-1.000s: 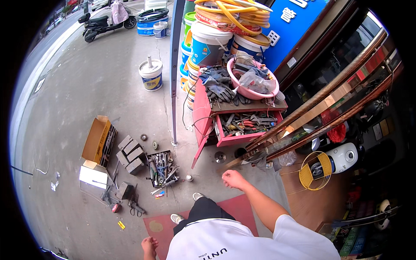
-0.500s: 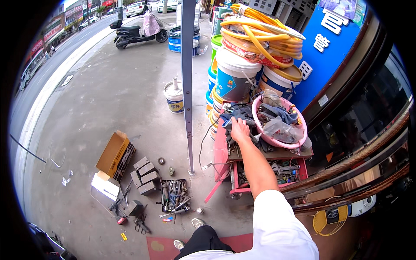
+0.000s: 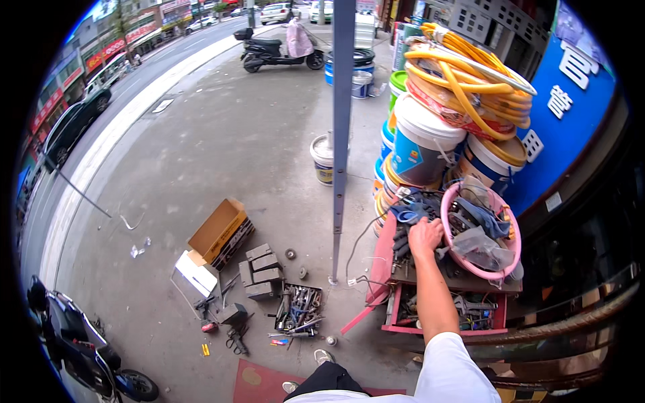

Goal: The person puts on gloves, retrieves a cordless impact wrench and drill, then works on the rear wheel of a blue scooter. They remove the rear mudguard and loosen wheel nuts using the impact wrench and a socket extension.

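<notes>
My right hand [image 3: 425, 235] reaches forward onto the cluttered top of a red tool cabinet [image 3: 383, 258]. Its fingers curl down among dark work gloves [image 3: 402, 242] and a blue-grey cloth item [image 3: 410, 215]. Their tips are hidden, so what they grip cannot be made out. Just right of the hand stands a pink basin [image 3: 514, 255] holding plastic bags, cloth and small parts. Below my forearm an open red drawer [image 3: 443, 329] is filled with wrenches and other hand tools. My left hand is out of view.
A metal post [image 3: 342, 134] rises left of the cabinet. Behind it, paint buckets [image 3: 423, 144] carry coiled yellow hose [image 3: 470, 74]. On the ground lie a tray of wrenches [image 3: 300, 309], a grey-black case [image 3: 262, 272], an open carton [image 3: 222, 235] and a power tool [image 3: 236, 338].
The view has swung left, shifting the scene to the right and downward. My right hand remains at nearly the same spot on the cabinet top, its fingers now more curled.
</notes>
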`<control>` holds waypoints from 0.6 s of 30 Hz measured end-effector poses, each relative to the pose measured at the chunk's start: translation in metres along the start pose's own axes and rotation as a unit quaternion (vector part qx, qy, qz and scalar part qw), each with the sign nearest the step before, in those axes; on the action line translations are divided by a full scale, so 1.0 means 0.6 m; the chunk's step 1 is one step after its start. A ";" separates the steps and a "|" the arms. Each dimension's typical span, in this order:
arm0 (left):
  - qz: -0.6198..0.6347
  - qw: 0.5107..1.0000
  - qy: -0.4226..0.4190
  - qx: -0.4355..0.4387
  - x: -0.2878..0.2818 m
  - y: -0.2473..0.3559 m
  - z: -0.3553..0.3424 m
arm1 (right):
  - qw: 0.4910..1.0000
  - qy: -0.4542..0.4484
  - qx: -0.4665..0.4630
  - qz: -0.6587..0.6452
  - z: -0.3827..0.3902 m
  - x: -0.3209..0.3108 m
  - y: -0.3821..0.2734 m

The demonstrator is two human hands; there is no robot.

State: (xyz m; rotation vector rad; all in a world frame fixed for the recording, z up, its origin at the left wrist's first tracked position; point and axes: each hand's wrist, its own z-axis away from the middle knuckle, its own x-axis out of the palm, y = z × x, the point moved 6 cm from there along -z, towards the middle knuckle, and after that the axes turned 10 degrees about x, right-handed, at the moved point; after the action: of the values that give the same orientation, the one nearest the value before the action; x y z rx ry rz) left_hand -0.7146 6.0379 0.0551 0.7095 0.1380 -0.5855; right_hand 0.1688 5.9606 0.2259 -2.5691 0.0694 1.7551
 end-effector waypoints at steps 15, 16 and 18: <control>0.133 0.976 0.161 0.069 -0.053 -0.130 0.120 | 0.902 -0.100 -0.342 -0.242 0.422 -0.541 -0.193; 0.114 0.973 0.158 0.125 -0.072 -0.091 0.115 | 0.854 -0.246 -0.379 -0.257 0.468 -0.524 -0.201; 0.041 0.943 0.141 0.299 -0.123 0.063 0.089 | 0.636 -0.315 -0.595 -0.377 0.600 -0.539 -0.214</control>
State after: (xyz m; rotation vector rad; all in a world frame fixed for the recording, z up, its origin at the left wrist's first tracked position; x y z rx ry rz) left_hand -0.7592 6.0602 0.1401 1.3856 0.1993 -0.4413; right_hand -0.2766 6.1131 0.3961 -1.3857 -2.4250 2.3846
